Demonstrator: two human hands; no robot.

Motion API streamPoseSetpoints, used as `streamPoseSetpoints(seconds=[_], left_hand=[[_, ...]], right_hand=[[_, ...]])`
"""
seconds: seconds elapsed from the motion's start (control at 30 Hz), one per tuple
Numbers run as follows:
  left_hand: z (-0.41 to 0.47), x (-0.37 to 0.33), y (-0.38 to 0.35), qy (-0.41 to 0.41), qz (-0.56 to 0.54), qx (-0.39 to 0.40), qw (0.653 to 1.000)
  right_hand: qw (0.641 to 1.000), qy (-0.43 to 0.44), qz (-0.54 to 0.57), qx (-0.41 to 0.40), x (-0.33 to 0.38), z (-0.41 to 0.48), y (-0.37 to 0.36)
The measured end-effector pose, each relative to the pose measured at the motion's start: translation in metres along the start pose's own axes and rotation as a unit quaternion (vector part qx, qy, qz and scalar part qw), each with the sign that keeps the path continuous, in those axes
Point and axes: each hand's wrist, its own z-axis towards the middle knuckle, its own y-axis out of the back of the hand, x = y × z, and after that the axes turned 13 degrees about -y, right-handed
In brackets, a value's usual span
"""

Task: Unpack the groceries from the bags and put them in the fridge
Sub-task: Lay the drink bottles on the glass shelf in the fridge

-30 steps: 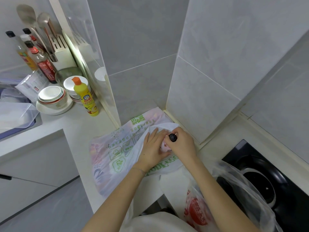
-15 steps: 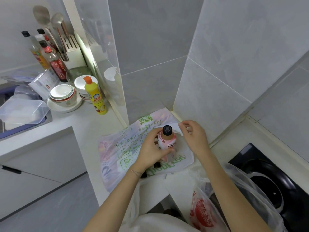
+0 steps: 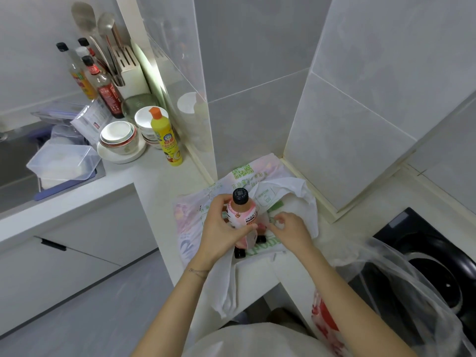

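At the centre of the frame the left hand (image 3: 223,229) is wrapped round a pink drink bottle (image 3: 242,217) with a black cap, its fingers closed on the body so the bottle stands upright, lifted partly clear of the printed white grocery bag (image 3: 286,194) that lies flat on the pale counter (image 3: 157,181); holding it by the middle looks like the sensible way to draw it out without snagging the film. The right hand (image 3: 289,229), just right of the bottle, has its fingers pinched on the bag's edge, apparently to keep the mouth open and pinned down while the bottle comes free. Two more dark caps (image 3: 251,244) peek out below the bottle, so I'd judge more bottles remain inside. A second, clear bag with a red print (image 3: 386,292) slumps at lower right beside the black hob (image 3: 438,253), untouched. No fridge is in sight, so the carrying part is yet to come. Dishes and a yellow squeeze bottle (image 3: 166,139) sit well apart at upper left
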Motion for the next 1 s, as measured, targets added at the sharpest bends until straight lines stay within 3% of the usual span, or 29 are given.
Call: streamPoseSetpoints(seconds=[0.3, 0.53, 0.73, 1.0], left_hand=[[-0.010, -0.003, -0.003, 0.004, 0.002, 0.023, 1.000], [-0.026, -0.002, -0.008, 0.025, 0.007, 0.039, 0.999], [-0.035, -0.006, -0.009, 0.025, 0.002, 0.051, 0.998], [-0.054, 0.006, -0.034, 0.030, -0.009, 0.077, 0.997]], right_hand=[[0.989, -0.075, -0.075, 0.099, -0.006, -0.001, -0.038], [0.990, -0.072, -0.007, 0.123, -0.006, 0.000, -0.047], [0.985, -0.114, 0.092, 0.091, -0.027, 0.002, -0.031], [0.984, -0.120, 0.114, 0.066, -0.045, -0.010, -0.026]])
